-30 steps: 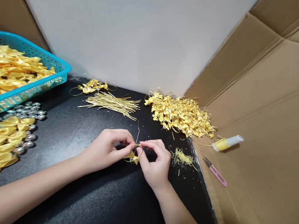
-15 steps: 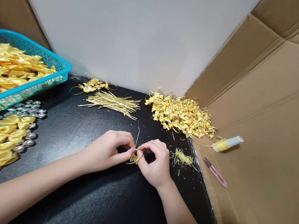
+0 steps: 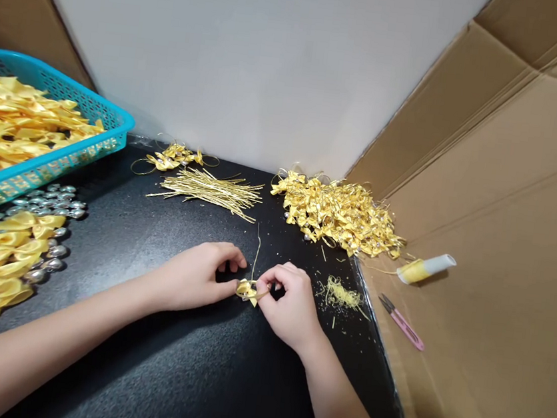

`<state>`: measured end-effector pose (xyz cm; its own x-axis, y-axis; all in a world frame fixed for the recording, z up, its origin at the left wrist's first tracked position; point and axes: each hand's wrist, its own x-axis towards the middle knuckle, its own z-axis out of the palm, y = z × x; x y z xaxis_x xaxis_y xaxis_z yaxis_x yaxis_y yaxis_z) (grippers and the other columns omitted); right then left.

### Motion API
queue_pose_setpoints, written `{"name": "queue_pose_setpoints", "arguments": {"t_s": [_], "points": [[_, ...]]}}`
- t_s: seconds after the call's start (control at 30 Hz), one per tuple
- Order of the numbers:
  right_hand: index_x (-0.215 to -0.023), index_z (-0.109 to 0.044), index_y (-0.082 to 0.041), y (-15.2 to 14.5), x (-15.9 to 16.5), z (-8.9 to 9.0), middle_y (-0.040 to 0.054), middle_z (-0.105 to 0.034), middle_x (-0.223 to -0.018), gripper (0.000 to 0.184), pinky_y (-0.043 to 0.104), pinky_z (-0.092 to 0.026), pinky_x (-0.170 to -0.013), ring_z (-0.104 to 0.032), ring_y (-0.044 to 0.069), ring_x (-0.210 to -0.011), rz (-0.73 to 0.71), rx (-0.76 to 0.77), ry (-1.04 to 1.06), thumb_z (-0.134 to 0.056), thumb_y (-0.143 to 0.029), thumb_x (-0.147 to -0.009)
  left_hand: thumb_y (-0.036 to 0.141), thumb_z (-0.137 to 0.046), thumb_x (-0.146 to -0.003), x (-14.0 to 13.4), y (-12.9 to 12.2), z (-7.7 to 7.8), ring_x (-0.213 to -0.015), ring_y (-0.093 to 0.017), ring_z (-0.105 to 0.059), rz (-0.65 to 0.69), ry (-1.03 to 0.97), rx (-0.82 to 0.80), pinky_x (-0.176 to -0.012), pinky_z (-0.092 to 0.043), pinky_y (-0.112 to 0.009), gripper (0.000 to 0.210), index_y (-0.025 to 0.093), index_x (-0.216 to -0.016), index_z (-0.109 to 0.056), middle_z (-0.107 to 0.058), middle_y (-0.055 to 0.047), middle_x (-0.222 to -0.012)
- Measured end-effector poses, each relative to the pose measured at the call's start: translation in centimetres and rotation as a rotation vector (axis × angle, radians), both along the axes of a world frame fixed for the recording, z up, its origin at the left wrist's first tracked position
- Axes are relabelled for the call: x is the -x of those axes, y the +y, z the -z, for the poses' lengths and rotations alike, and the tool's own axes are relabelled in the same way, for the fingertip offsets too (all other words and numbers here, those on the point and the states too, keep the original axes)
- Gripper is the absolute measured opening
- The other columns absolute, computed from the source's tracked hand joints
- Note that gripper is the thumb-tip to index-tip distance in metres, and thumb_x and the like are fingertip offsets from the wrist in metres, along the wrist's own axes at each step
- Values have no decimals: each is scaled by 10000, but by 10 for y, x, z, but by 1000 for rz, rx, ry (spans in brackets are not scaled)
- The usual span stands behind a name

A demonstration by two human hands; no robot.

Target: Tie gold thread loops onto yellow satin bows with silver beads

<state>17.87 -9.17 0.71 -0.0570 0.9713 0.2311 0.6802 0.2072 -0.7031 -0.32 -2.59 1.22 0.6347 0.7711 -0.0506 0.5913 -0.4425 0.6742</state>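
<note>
A small yellow ribbon bow [image 3: 248,291] with a gold cord loop is between my two hands at the middle of the black table. My right hand [image 3: 293,301] is closed, thumb and forefinger pinching the bow at its right side. Thumb tip against the bow's left edge, my left hand [image 3: 208,275] has its curled fingers raised apart from the thumb. From the bow a thin thread [image 3: 257,250] runs away over the tabletop. The fingertips partly cover the bow, so its knot is hard to make out.
At left stands a blue basket [image 3: 112,116] of yellow bows, with loose bows [image 3: 7,252] and silver beads [image 3: 56,251] beside it. Gold cords [image 3: 213,190] and finished bows [image 3: 338,212] lie behind. Thread scraps [image 3: 342,293], pink snips [image 3: 406,327] and a thread spool [image 3: 425,269] are at right.
My left forefinger and thumb have parted, the fingers lifting off the bow. The right hand still pinches it, and more of the bow shows.
</note>
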Motion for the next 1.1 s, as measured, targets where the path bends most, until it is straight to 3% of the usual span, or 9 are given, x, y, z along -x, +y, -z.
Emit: {"name": "queue_pose_setpoints", "arguments": {"t_s": [0.1, 0.3, 0.5, 0.67, 0.77, 0.9, 1.1], "points": [[-613, -626, -208, 0, 0, 0, -7, -655, -649, 172, 289, -381, -647, -553, 167, -678, 10, 74, 27, -621, -109, -754, 352, -586, -821, -4, -5, 4, -793, -226, -620, 45, 42, -31, -673, -460, -302, 211, 181, -900, -682, -672, -65, -871], [-641, -660, -216, -1, -2, 2, 18, -690, -733, 186, 339, -434, -761, -585, 210, -808, 80, 155, 54, -625, -56, -729, 286, -634, -789, -8, -13, 9, -813, -232, -611, 41, 14, -66, -687, -448, -299, 97, 195, -800, -668, -651, -54, -844], [-644, -675, -203, -2, -4, 4, 66, -732, -992, 150, 397, -438, -914, -636, 228, -950, 92, 156, 131, -647, -84, -730, 266, -587, -811, -9, -14, 10, -643, -176, -597, -41, -54, 28, -579, -409, -251, 113, 197, -751, -654, -667, -14, -710], [-655, -670, -201, -1, -3, 7, 45, -750, -830, 133, 350, -478, -799, -674, 212, -813, 59, 187, 181, -636, -108, -744, 288, -594, -816, -10, -16, 9, -553, -144, -587, -89, -159, 114, -504, -391, -219, 141, 195, -726, -649, -663, 13, -626], [-648, -660, -198, -1, -2, 8, 26, -723, -745, 150, 318, -468, -725, -649, 195, -741, 66, 171, 165, -614, -92, -744, 285, -600, -816, -12, -17, 14, -631, -159, -649, -125, -305, 206, -553, -470, -226, 122, 192, -748, -643, -704, -6, -696], [-649, -648, -203, 0, -1, 8, 32, -706, -773, 169, 325, -463, -749, -630, 197, -778, 75, 87, 166, -598, -97, -770, 310, -634, -811, -14, -18, 22, -689, -164, -667, -218, -510, 285, -612, -528, -244, 135, 180, -777, -626, -700, -17, -735], [-698, -676, -203, -1, -1, 8, 68, -720, -932, 135, 369, -474, -841, -642, 218, -899, 91, 24, 228, -615, -129, -794, 289, -660, -815, -15, -21, 21, -714, -147, -646, -233, -553, 138, -599, -519, -210, 140, 179, -767, -733, -680, -39, -789]]}}
